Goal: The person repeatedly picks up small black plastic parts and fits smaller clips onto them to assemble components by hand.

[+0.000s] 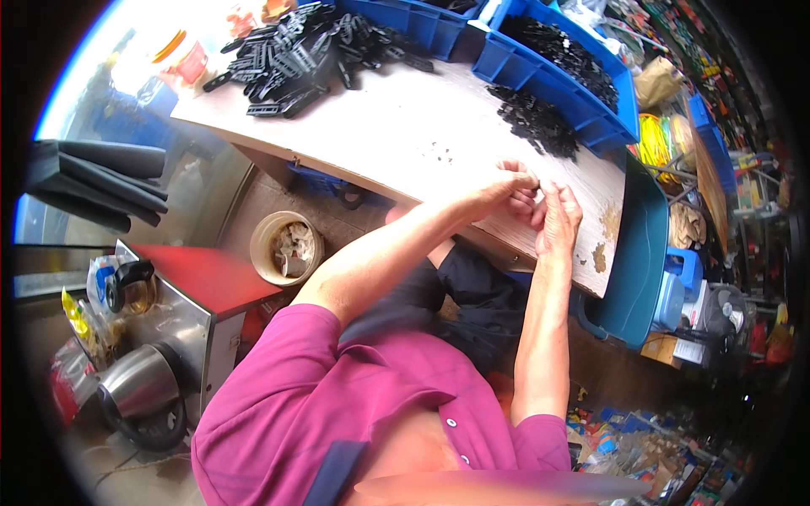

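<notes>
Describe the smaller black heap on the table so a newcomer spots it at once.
On the pale table, find the blue bin furthest right. The heap lies along its near side, beyond the right hand. Its pieces look finer than those in the big left pile.

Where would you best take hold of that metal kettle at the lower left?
Probably by the black handle, with the left hand coming from the picture's lower edge: the curved loop juts that way from the metal kettle, whose wide, round body looks harder to grip.
</notes>
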Demonstrator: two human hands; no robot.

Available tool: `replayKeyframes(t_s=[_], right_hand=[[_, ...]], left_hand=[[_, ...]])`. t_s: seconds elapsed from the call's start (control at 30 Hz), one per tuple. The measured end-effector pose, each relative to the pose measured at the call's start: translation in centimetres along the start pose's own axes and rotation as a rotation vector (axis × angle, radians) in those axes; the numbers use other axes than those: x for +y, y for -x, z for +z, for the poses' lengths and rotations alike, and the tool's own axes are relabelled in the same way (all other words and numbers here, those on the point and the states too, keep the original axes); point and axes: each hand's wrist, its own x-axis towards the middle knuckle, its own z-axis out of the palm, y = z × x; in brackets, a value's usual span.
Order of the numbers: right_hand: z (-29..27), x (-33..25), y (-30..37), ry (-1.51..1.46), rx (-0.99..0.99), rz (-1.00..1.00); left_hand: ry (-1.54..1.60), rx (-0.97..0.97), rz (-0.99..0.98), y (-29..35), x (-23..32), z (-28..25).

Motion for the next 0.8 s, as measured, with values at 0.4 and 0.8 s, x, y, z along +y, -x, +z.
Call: replayKeyframes(t_s=[0.4, 0.8], right_hand=[[0.4, -0.2, 0.6, 0.130, -0.036, 0.001], [0.6, 0.3, 1.7, -0.075, -0.183, -0.019]], left_hand=[[-0.242, 0.173, 0.185, 0.9, -1.0, 0.2], [-1.840, 1.382, 0.954, 13.8, 14.4, -16.9]])
